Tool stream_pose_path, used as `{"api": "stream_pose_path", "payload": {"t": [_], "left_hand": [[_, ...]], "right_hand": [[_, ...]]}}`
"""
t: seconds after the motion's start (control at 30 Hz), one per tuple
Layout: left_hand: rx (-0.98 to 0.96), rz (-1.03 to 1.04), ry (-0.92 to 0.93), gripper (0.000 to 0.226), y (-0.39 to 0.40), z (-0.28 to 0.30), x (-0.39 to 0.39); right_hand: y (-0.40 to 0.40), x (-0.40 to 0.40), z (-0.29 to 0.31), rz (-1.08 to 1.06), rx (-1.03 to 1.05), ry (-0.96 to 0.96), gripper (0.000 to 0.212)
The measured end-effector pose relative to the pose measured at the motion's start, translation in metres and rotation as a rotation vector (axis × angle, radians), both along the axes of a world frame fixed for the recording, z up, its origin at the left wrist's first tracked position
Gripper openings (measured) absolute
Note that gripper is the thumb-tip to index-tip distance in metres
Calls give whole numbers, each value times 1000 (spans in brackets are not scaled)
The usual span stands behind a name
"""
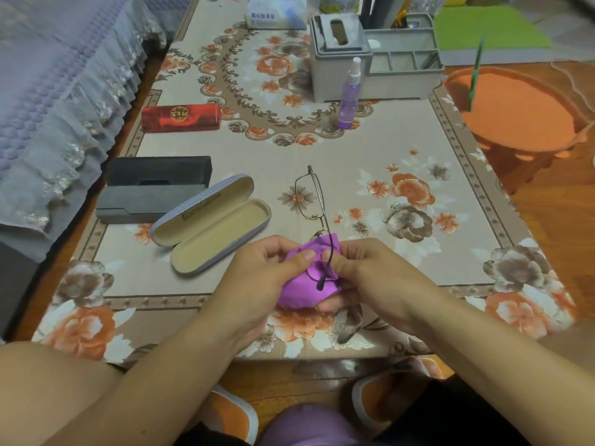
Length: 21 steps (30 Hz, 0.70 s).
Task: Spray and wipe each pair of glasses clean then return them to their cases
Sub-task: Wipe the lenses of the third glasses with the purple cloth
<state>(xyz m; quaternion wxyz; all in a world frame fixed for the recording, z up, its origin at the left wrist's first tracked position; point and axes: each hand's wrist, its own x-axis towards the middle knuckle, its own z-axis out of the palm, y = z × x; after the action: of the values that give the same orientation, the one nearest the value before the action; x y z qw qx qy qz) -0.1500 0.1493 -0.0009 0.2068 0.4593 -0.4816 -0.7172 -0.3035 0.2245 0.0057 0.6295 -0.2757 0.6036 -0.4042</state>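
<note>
1. Nearest the camera, at the bottom edge, are the person's knees and two orange slippers (231, 416) on the wooden floor.
2. The left hand (267, 275) grips a purple cloth (302, 284), its thumb pressed onto the top of the cloth.
3. The right hand (363, 272) holds the other side of the cloth, fingers curled round it and round one end of the glasses (310, 197).
4. The glasses stand up out of the cloth above the table; one lens is wrapped in the cloth, the other rises free, and a dark arm tip lies across the cloth.
5. An open light-coloured case (212, 223) lies on the flowered tablecloth (402, 278), just left of the hands.
6. Beside it lie a grey case (141, 204) and a black case (161, 170), both closed; a red case (180, 118) sits farther back.
7. A purple spray bottle (349, 98) stands upright in front of a grey organiser (370, 59).
</note>
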Motion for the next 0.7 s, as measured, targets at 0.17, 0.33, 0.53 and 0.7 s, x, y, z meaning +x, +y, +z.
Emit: {"api": "stream_pose_path", "payload": {"t": [0.17,0.33,0.53,0.7], "left_hand": [[-151,-9,-44,11,-1,1,2],[-144,-31,-31,12,1,3,2],[-129,82,-32,18,-6,-1,0],[-138,0,-46,17,-3,1,0]], "right_hand": [[0,-1,3,-6,-89,-76,29],[0,-1,-6,-50,-113,57,20],[-6,1,-4,-21,-170,369,25],[-3,0,-6,-219,-222,193,10]]}}
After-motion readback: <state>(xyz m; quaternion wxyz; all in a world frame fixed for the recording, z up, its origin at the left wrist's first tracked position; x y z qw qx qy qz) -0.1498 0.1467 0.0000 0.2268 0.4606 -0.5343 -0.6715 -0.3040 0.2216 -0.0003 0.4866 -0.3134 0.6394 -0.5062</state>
